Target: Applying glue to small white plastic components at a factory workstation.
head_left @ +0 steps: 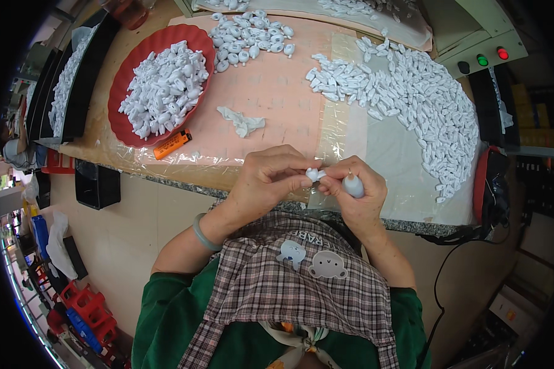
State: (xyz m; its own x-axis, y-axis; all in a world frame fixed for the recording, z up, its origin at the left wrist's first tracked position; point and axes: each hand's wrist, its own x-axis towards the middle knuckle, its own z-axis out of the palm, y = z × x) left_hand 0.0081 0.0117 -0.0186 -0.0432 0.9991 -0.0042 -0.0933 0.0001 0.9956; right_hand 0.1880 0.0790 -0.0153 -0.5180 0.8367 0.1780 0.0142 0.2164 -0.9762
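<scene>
Both hands meet over the near edge of the table. My left hand (266,177) is closed, pinching a small white plastic piece (312,174) between thumb and fingers. My right hand (362,190) has its thumb and forefinger at the right side of that piece, seemingly on a second small white part. Within the same hand sits a small pale squeeze bottle (353,186) with a thin tip, gripped by the curled fingers. How the two white parts join is too small to make out.
A red scalloped bowl (118,111) heaped with white pieces stands at left, an orange lighter (172,144) by it. Rounded white pieces (252,37) lie at the back, slender ones (412,92) at right. A crumpled tissue (241,122) lies mid-table; a metal machine (474,37) stands back right.
</scene>
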